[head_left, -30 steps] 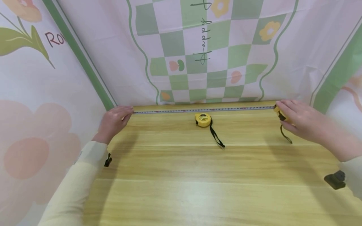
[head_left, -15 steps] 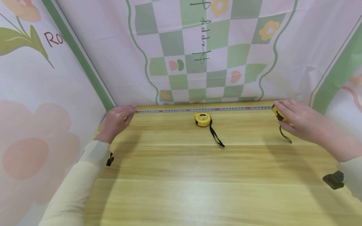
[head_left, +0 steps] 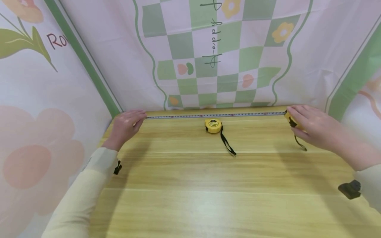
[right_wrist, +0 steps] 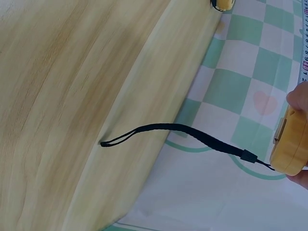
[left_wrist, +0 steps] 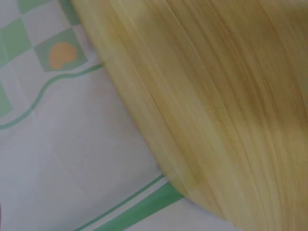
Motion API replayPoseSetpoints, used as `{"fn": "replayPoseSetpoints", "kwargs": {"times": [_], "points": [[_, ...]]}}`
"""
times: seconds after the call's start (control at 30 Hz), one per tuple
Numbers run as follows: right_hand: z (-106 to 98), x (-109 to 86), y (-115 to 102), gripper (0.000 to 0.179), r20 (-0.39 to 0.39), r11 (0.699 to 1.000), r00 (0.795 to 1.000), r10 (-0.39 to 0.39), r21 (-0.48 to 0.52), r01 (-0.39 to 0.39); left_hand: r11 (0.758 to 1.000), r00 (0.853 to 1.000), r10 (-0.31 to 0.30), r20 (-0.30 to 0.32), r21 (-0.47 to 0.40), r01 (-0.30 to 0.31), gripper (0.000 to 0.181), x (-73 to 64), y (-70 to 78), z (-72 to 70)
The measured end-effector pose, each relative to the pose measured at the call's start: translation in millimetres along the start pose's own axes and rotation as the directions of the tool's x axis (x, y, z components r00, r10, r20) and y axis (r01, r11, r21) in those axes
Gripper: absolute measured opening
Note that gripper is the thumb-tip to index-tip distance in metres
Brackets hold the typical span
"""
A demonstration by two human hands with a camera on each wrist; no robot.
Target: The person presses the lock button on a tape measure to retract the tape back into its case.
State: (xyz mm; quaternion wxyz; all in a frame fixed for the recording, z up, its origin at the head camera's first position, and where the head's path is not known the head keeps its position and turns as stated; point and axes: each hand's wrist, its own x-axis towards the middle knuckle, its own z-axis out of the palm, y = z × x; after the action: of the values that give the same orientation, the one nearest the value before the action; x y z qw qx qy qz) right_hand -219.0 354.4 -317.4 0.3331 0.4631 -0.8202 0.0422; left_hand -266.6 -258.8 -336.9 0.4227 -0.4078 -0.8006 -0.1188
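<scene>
A yellow, rounded tape measure (right_wrist: 290, 148) is at the far right of the bench (head_left: 205, 178). Its narrow white blade (head_left: 214, 115), printed with black and red marks, extends straight leftward along the far edge; a black looped strap (right_wrist: 195, 133) trails from the case.

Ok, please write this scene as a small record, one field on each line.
Left hand: pinches one end of the tape blade
Right hand: grips the yellow tape measure
Blade state: drawn out between the hands
Second measure: yellow, on the wood-grain table, black strap trailing
Behind: checkered cloth
</scene>
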Motion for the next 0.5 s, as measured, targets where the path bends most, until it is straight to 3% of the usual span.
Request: {"fn": "replayPoseSetpoints", "kwargs": {"times": [0.3, 0.5], "points": [[-0.9, -0.2, -3.9, 0.075, 0.041, 0.999, 0.999, 0.033, 0.007, -0.034, 1.000, 1.000, 0.006, 0.014, -0.003, -0.006, 0.019, 2.9, 3.7, 0.1], [-0.1, 1.5, -6.3, 0.071, 0.011, 1.000, 1.000, 0.012, 0.015, -0.013, 0.999, 1.000, 0.028, 0.012, -0.024, -0.028, 0.020, 6.1, 7.5, 2.4]]}}
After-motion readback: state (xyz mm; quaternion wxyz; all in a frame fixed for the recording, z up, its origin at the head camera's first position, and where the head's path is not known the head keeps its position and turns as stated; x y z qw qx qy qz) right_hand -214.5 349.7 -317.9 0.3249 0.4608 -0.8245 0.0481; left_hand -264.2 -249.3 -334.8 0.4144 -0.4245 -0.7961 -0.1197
